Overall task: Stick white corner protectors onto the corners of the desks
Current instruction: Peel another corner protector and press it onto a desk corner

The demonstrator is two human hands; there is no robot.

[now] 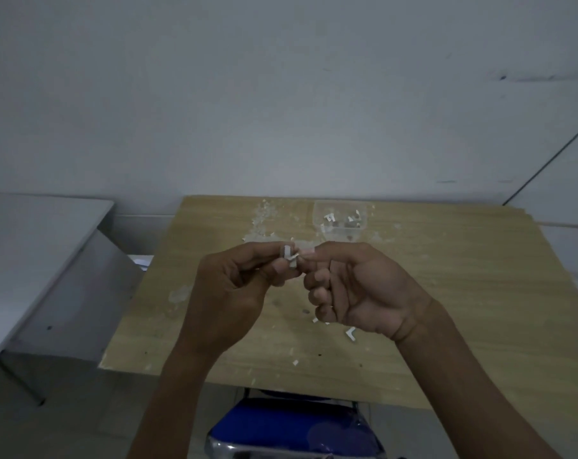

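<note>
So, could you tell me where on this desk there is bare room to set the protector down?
The wooden desk is bare on its right side, beyond the right hand, and along its left edge. It is crowded in the middle: scraps beside the clear container at the back, more bits under the hands.

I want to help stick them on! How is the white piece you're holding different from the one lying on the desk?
The held piece is up in the air, pinched by the left hand and right hand; the loose piece lies alone on the desk, nearer you. Both are small and white.
</note>
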